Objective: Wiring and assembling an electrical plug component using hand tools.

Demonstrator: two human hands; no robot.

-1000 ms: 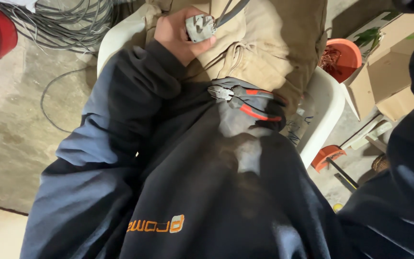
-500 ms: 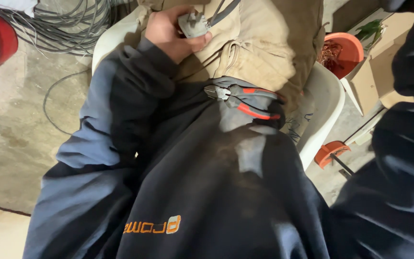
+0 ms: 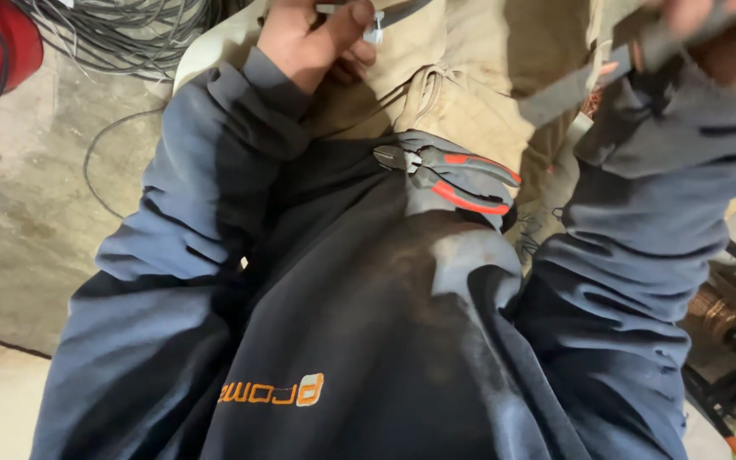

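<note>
Hands are sitting closer to the lens than half a second ago, and the right hand (image 3: pixel 709 17), then out of view, is now showing far right, blurred, curling around a grey strip (image 3: pixel 572 85). Left hand (image 3: pixel 317 38) is pinching a small grey-and-white piece (image 3: pixel 374 25) over the tan trousers (image 3: pixel 462 102). Red-handled pliers (image 3: pixel 453 175) are lying on the lap. Far left, a red bucket (image 3: pixel 2 47) is holding black cable.

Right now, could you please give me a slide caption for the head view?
Seated person's left hand grips a grey cable; red-handled pliers rest on their lap.
</note>
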